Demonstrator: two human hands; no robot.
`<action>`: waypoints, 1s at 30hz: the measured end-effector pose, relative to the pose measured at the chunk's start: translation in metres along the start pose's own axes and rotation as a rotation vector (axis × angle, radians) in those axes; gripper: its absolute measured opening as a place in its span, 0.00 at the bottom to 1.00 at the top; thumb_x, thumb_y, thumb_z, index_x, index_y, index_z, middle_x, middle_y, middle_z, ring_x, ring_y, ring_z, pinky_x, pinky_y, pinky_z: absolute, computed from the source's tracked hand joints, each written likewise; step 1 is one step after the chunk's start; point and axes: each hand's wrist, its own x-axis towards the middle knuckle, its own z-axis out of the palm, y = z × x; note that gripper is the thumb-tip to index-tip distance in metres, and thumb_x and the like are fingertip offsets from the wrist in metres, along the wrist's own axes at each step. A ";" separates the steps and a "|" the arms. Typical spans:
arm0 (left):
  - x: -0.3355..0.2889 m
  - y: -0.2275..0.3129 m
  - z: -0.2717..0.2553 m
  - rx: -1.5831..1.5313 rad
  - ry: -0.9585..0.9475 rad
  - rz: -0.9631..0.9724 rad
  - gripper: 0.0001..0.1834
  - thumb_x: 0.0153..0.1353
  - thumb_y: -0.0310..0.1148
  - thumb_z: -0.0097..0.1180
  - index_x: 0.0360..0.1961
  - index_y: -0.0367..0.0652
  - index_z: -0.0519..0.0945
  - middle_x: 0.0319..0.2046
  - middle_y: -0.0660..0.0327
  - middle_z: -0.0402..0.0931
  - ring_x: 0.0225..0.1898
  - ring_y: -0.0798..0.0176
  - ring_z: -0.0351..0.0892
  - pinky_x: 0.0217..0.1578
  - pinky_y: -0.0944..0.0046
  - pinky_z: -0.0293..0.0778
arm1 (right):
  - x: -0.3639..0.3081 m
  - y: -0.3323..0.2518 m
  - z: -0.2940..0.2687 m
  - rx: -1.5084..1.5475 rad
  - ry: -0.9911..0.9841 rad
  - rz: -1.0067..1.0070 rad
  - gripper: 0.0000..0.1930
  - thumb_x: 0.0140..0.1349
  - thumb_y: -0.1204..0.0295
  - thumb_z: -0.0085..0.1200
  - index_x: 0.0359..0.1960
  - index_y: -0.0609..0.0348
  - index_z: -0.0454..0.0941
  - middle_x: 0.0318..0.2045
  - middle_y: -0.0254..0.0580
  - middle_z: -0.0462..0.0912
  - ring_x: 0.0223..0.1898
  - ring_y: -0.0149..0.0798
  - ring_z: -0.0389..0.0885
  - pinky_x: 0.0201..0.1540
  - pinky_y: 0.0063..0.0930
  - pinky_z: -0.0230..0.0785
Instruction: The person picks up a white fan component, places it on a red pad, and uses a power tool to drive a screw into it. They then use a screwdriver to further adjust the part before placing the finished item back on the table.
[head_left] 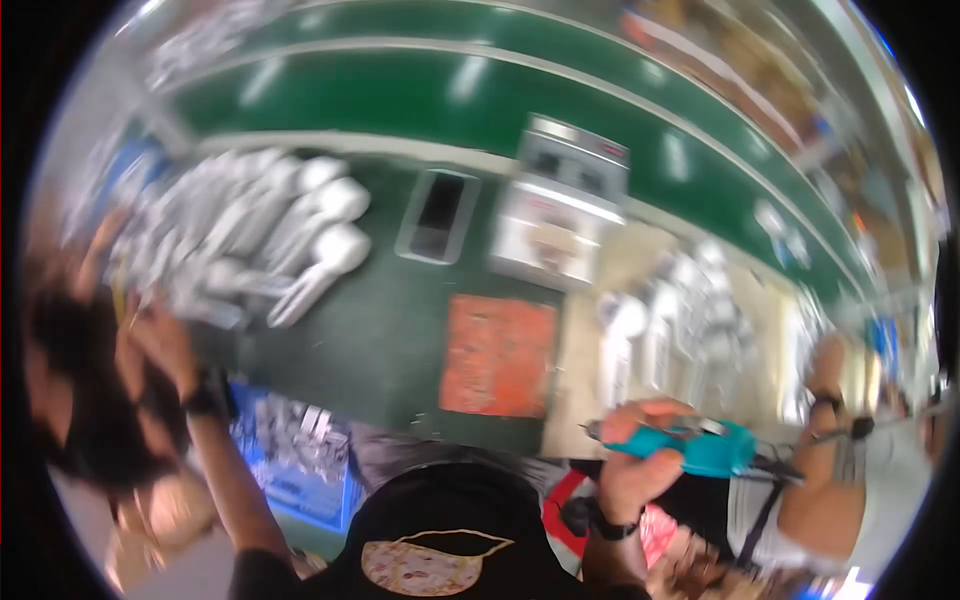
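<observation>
Nearest, at the lower edge, was the person's black top [470, 510]. Just past it, the right hand [635, 475] was wrapped around a teal power tool [722, 450], fingers above and thumb below; the tool lay sideways above the near right part of the desk [340, 370], its narrow end pointing left. To the left of the person stood a blue crate [290, 490] filled with small greyish parts [300, 430].

Beyond the crate, the left hand [165, 345] reached to the near edge of a heap of white long-handled parts [340, 250]; blur hid its fingers, so whether it gripped one could not be told. Beside it, at the far left, was a co-worker with dark hair [75, 370].

A worn orange-red mat [498, 355] lay mid-desk. Right of it, more white parts [625, 320] lay on a pale board [578, 400], near another person's hand [828, 365]. Farther back were a dark phone-like slab [440, 215] with a pale border and a grey-and-white box [550, 240]. Behind everything ran a long green belt [400, 95].
</observation>
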 end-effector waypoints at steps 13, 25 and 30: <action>-0.262 0.381 0.185 -0.300 -1.218 0.738 0.28 0.60 0.58 0.59 0.36 0.38 0.82 0.29 0.55 0.79 0.27 0.49 0.79 0.34 0.54 0.74 | -0.028 -0.019 -0.045 0.118 -0.056 0.078 0.39 0.57 0.33 0.56 0.44 0.64 0.66 0.22 0.40 0.71 0.22 0.37 0.73 0.26 0.29 0.67; -0.285 0.378 0.186 -0.134 -1.419 0.533 0.29 0.59 0.56 0.54 0.44 0.39 0.79 0.30 0.53 0.80 0.35 0.51 0.81 0.35 0.48 0.72 | -0.009 -0.003 -0.046 0.124 -0.047 0.128 0.40 0.53 0.35 0.62 0.45 0.66 0.70 0.23 0.41 0.74 0.25 0.36 0.75 0.29 0.31 0.68; -0.236 0.373 0.153 -0.272 -1.405 0.468 0.23 0.54 0.46 0.62 0.45 0.40 0.80 0.35 0.56 0.81 0.40 0.53 0.82 0.42 0.47 0.75 | 0.008 -0.001 -0.047 0.019 0.044 0.052 0.41 0.55 0.34 0.59 0.45 0.66 0.70 0.23 0.40 0.73 0.24 0.36 0.74 0.28 0.30 0.68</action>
